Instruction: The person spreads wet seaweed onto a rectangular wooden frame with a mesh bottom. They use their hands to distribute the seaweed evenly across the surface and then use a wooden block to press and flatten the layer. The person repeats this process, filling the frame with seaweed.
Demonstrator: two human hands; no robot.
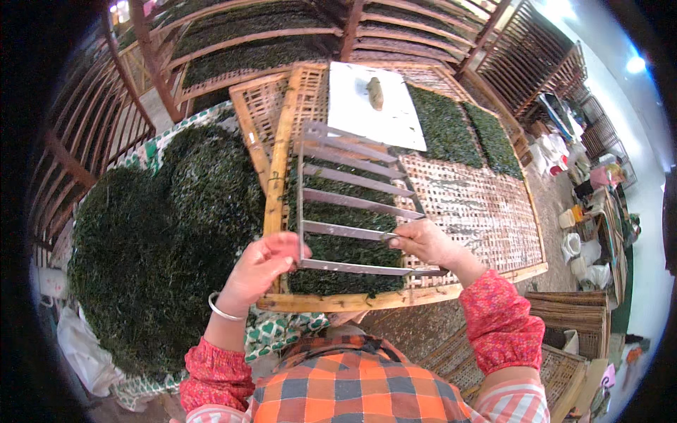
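Note:
A metal slatted frame (359, 202) tilts above a woven bamboo tray (470, 211) edged with wood. Beneath it, a rectangular bed of dark green shredded plant matter (344, 283) shows between the slats. My left hand (267, 261) is at the frame's near left corner, fingers curled around its side bar and slightly blurred. On the opposite side, my right hand (426, 242) pinches the frame's right edge. Two more green beds (447, 127) lie at the tray's far right. A white board (344, 100) rests at the far end, with a brown oblong object (375, 95) on it.
To the left, a large heap of loose green plant matter (158, 254) sits on a green-and-white patterned cloth (285, 330). Wooden racks (254, 42) with loaded trays stand beyond. Stacked woven trays (568, 317) are at lower right. Bags and containers (582, 254) line the right wall.

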